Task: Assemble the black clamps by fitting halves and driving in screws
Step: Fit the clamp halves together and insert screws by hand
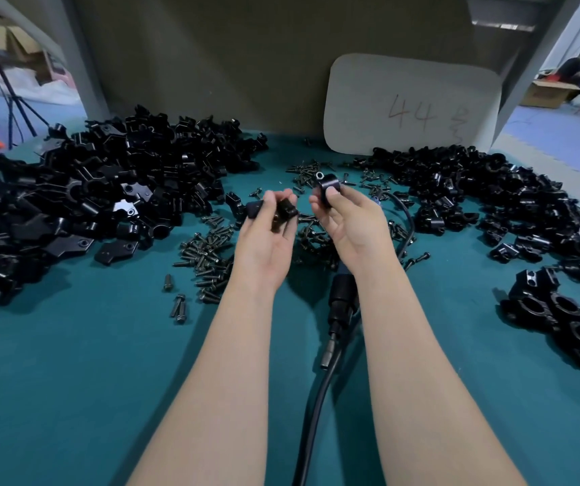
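My left hand [267,233] is raised palm-up over the green table and holds a black clamp half [274,210] in its curled fingers. A hand's width to the right, my right hand [348,219] pinches another black clamp half [327,189], a curved piece with a bright screw hole on top, between thumb and fingers. The two halves are apart. Loose black screws [208,254] lie scattered on the table under and between my hands.
A big heap of black clamp parts [88,198] fills the left side, another heap [492,194] the right. Assembled clamps [555,310] sit at the right edge. A powered screwdriver with cable [341,303] lies between my forearms. A grey card [411,103] leans at the back.
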